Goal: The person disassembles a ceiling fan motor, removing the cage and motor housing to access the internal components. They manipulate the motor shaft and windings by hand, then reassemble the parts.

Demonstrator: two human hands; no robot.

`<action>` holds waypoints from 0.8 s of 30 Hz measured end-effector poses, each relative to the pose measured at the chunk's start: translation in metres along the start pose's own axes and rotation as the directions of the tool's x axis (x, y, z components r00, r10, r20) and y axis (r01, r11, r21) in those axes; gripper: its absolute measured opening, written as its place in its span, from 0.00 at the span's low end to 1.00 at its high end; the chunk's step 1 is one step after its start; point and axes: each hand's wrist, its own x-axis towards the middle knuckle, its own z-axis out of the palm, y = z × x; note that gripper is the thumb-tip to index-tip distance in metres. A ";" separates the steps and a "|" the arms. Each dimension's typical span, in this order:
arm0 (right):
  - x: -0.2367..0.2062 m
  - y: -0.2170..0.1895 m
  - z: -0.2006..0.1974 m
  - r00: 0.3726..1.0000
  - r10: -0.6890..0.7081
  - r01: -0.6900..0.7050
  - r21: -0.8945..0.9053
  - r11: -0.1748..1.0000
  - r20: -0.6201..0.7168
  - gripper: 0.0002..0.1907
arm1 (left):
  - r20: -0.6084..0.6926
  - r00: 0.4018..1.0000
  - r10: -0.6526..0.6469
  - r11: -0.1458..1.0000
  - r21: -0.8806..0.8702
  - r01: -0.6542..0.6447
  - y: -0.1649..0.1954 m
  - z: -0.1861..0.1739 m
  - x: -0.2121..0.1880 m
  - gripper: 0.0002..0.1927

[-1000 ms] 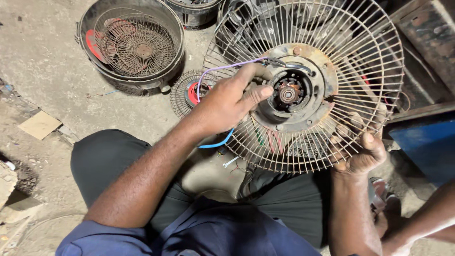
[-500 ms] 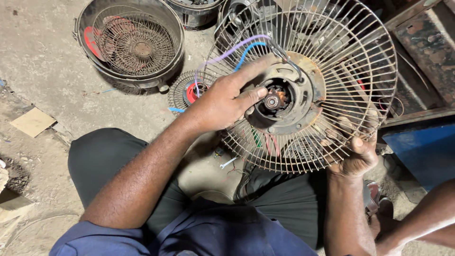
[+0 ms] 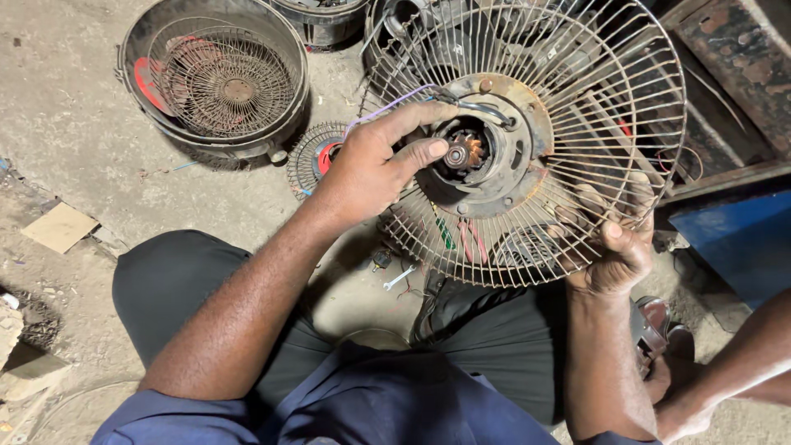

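A rusty round wire fan guard (image 3: 577, 91) is held up in front of me, above my lap. At its centre is a rusted metal hub plate (image 3: 527, 177) with a small motor shaft (image 3: 458, 153) poking through. My left hand (image 3: 375, 169) rests on the hub, thumb and fingers pinching at the shaft, with thin purple and dark wires (image 3: 387, 107) running over its fingers. My right hand (image 3: 614, 255) grips the guard's lower right rim. Red and green wires show behind the grille.
A round tub (image 3: 132, 74) holding another wire guard stands on the concrete floor at the upper left. A small fan part with a red centre (image 3: 317, 156) lies beside it. A spanner (image 3: 398, 278) lies near my knees. Another person's arm (image 3: 741, 363) reaches in at lower right. Blue sheet at right.
The fan guard has shifted and tilted a little to the left and up. My left hand has moved from the hub's side onto the shaft, fingers now pinching it. My right hand stays on the rim.
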 end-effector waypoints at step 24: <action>0.011 0.022 -0.032 0.997 0.079 -0.082 0.206 0.975 0.027 0.28 | -0.046 0.939 0.340 0.915 0.247 -0.319 0.021 0.029 -0.027 0.51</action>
